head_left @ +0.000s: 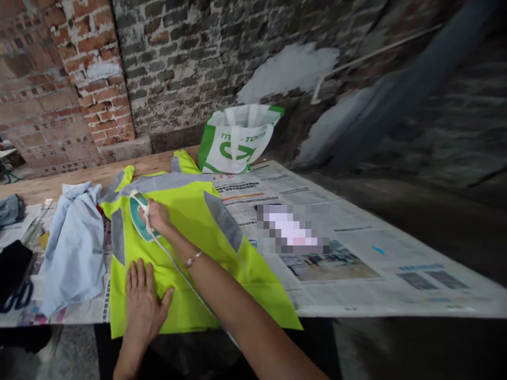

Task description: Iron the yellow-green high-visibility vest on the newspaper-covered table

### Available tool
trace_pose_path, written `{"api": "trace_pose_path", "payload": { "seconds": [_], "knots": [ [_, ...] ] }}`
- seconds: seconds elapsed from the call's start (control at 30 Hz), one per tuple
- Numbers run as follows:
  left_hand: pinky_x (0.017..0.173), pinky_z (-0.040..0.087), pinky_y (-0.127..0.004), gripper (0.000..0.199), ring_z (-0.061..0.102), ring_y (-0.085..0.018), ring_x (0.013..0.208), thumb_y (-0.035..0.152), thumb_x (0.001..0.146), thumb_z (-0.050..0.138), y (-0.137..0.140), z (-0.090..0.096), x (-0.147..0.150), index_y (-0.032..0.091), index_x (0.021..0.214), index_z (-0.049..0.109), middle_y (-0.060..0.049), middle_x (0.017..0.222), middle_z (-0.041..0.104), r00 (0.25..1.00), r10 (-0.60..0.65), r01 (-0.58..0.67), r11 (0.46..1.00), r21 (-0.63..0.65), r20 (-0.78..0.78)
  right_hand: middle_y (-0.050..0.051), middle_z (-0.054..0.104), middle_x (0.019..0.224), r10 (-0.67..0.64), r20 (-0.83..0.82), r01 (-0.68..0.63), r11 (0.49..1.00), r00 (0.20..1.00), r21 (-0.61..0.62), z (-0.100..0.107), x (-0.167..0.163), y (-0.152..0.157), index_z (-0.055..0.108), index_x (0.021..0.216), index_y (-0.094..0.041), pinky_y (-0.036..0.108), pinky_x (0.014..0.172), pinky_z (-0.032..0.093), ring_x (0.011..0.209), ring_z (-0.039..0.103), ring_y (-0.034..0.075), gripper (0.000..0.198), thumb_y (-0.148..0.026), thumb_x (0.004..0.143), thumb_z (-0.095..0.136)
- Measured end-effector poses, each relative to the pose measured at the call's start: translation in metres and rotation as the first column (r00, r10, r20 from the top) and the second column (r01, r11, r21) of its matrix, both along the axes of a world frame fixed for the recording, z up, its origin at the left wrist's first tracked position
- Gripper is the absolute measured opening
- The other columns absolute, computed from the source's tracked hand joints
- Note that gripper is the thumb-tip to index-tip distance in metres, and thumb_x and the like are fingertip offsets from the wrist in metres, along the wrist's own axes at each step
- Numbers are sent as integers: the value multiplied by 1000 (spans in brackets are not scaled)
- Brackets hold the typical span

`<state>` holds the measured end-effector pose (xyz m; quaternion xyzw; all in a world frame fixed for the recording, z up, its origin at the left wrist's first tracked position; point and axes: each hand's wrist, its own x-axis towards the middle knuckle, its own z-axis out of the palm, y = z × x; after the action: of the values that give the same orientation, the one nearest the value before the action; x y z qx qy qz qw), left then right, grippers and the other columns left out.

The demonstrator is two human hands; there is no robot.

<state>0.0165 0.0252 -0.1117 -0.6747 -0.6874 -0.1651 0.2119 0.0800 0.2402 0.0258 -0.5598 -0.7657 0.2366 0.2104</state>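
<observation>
A neon yellow shirt with grey panels [186, 227] lies spread on the newspaper-covered table, its lower edge hanging over the front. My right hand [156, 216] is wrapped round the handle of a green and white iron [138, 224], which rests on the upper left part of the shirt. From the iron a pale cord [182, 269] runs back along my right forearm. Flat on the lower left of the shirt lies my left hand [144, 301], fingers stretched out and holding nothing.
Left of the shirt lies a crumpled light blue garment [77, 243], with dark cloth [16, 264] farther left. A white and green bag [237, 140] stands at the back before a brick wall [178, 63]. On the newspaper [340, 216] to the right is a blurred-out object [293, 227].
</observation>
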Motion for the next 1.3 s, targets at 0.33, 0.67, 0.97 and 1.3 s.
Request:
{"api": "trace_pose_path", "payload": {
  "seconds": [0.33,0.67,0.97,1.3],
  "knots": [
    [119,45,-61,70,47,-45,150,53,99,56,5,-5,-3,4,149,57,-27,160,52,1000,-17,17,999,31,-19,14,79,116,44,17,-44,999,999,-5,-1,17,-29,66,124,-17,28,80,50,108,75,25,30,-37,105,55],
    [118,45,-61,72,48,-46,150,57,99,55,4,-6,-3,3,148,57,-27,158,54,1000,-26,27,997,66,-14,10,80,108,27,109,-29,999,994,21,-12,85,-59,65,122,-20,26,75,46,102,75,25,29,-41,104,56],
    [120,44,-61,71,45,-44,152,54,100,55,5,-7,-7,5,151,54,-26,160,52,999,-30,31,997,67,-19,17,76,126,-208,50,210,977,977,-29,14,63,36,65,129,-14,27,78,48,116,72,27,32,-33,106,54],
    [121,44,-60,71,45,-44,152,55,99,55,4,-6,-2,4,149,56,-26,159,52,1000,-25,25,997,69,-3,14,79,99,-244,40,244,970,969,6,-24,118,-41,69,115,-16,29,71,48,95,76,27,29,-39,104,54]
  ]
}}
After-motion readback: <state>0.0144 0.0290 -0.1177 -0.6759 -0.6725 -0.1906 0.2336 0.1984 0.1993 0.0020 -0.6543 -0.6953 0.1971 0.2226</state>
